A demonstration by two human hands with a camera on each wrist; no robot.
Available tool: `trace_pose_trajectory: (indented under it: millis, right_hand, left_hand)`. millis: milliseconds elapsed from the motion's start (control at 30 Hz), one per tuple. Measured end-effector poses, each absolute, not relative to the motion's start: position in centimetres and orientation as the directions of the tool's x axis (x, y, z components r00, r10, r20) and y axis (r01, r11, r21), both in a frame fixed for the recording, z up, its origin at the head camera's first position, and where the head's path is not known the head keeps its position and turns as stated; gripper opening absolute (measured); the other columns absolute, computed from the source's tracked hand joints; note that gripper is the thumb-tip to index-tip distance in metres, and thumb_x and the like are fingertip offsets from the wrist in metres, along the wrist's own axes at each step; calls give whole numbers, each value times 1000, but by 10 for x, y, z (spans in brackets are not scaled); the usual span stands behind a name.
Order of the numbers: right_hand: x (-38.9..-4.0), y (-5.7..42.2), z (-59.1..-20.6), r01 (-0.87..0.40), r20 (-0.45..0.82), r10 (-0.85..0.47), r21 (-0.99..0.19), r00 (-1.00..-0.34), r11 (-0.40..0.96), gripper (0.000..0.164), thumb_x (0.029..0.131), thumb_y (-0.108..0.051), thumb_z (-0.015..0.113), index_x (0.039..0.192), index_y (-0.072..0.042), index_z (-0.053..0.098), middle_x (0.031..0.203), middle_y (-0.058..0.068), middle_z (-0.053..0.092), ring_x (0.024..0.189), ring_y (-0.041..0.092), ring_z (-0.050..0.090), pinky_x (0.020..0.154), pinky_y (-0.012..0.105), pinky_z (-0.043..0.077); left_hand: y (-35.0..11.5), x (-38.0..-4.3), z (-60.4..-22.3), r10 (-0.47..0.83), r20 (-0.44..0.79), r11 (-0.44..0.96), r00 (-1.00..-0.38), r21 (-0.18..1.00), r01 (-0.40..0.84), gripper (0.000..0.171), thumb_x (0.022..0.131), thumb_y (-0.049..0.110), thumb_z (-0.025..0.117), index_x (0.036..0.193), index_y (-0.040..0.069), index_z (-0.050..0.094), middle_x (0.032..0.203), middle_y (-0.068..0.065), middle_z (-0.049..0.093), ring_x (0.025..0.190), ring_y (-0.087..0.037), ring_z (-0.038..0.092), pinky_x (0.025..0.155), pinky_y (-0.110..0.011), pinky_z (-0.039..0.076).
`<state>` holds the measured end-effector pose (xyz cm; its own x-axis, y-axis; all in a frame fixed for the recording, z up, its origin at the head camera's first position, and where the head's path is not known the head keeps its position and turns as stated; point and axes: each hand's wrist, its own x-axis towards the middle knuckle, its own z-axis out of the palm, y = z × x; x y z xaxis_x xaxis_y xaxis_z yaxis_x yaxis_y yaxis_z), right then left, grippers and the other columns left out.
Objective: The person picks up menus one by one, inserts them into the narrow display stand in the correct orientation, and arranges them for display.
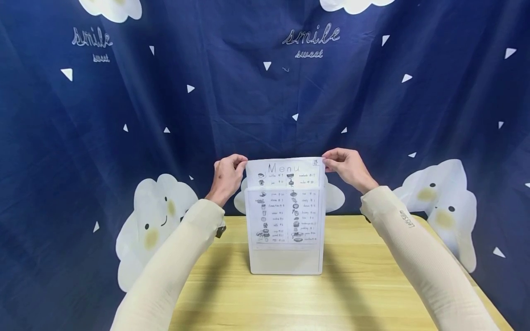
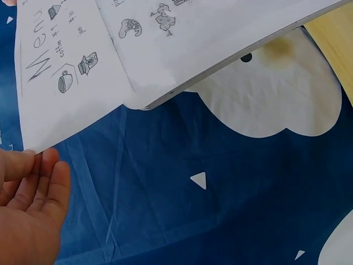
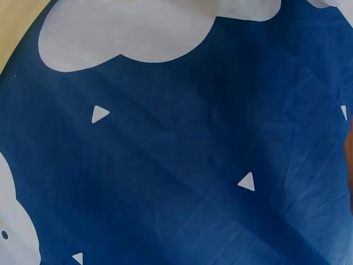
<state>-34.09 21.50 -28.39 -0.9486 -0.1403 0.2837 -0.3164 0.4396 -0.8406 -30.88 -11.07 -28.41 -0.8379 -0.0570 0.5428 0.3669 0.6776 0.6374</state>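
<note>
A paper menu sheet (image 1: 285, 179), with handwritten lines and small drawings, stands upright with its lower part inside a clear sign holder (image 1: 285, 264). The sheet's top strip, with the word Menu, sticks out above the holder's upper edge. My left hand (image 1: 227, 177) pinches the sheet's top left corner between thumb and fingers; the left wrist view shows this hand (image 2: 36, 199) at the paper's corner. At the top right corner, my right hand (image 1: 348, 168) pinches the paper too. Only a sliver of the right hand (image 3: 349, 171) enters the right wrist view.
The holder stands on a light wooden table (image 1: 269, 303). Behind it hangs a dark blue curtain (image 1: 248, 101) printed with white clouds and triangles. A printed cloud (image 1: 153, 225) shows left of the table, another (image 1: 447, 207) at its right.
</note>
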Motion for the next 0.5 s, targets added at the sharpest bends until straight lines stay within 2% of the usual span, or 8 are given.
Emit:
trace_pose_trajectory:
  millis: [100, 267, 500]
  right_hand:
    - [-341, 216, -285, -329, 285, -165, -835, -944, 442, 19, 99, -9, 63, 115, 2, 67, 111, 18, 69, 91, 25, 69, 89, 43, 55]
    - [-340, 218, -287, -330, 271, -191, -823, -944, 462, 22, 101, -12, 61, 118, 1, 66, 114, 18, 68, 94, 28, 69, 89, 40, 55]
    - [-341, 218, -290, -340, 281, -195, -820, -940, 460, 22, 101, -10, 60, 118, 2, 66, 115, 19, 68, 94, 30, 69, 91, 45, 54]
  left_hand:
    - [-111, -309, -285, -57, 533, 678, -844, 641, 359, 13, 99, 10, 63, 103, 2, 74, 93, -11, 72, 80, -23, 63, 69, -34, 50]
    - [-113, -308, -287, -41, 524, 675, -851, 642, 363, 13, 99, 10, 63, 103, 2, 73, 94, -11, 71, 82, -23, 63, 71, -35, 51]
    - [-115, -310, -289, -22, 528, 668, -849, 640, 381, 12, 99, 9, 63, 103, 3, 73, 95, -10, 72, 85, -23, 64, 74, -36, 51]
